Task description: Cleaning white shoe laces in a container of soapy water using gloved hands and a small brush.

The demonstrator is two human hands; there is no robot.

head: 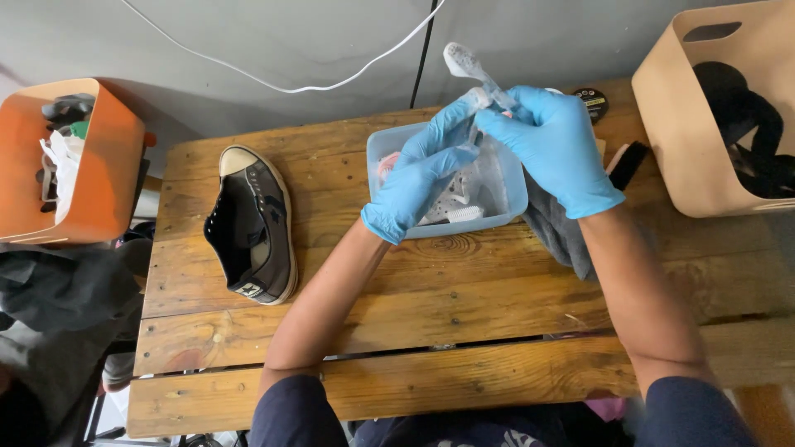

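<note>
Holding a small brush (pixel 465 64) up over a clear blue tub (pixel 389 149), the right hand (pixel 553 149) has its gloved fingers closed around the handle, bristle end pointing up and away from the wrist; the left hand (pixel 422 178) sits just beside it, fingers curled and pinching something pale at the brush's lower end, though what exactly is too small to tell. Doing this well probably means keeping both hands over the tub so drips fall inside, and gripping the handle low and firm so the head does not twist; that is my judgement. Beneath the hands, the tub holds wet whitish items, another pale brush and a pink patch. Left of the left hand, well apart, a dark sneaker (pixel 252 225) lies on the wooden table (pixel 431 331); further left an orange bin (pixel 108 165) holds bags and dark things. Under the right wrist lies a grey cloth (pixel 559 232); right of it a beige bin (pixel 671 124) holds something black.
</note>
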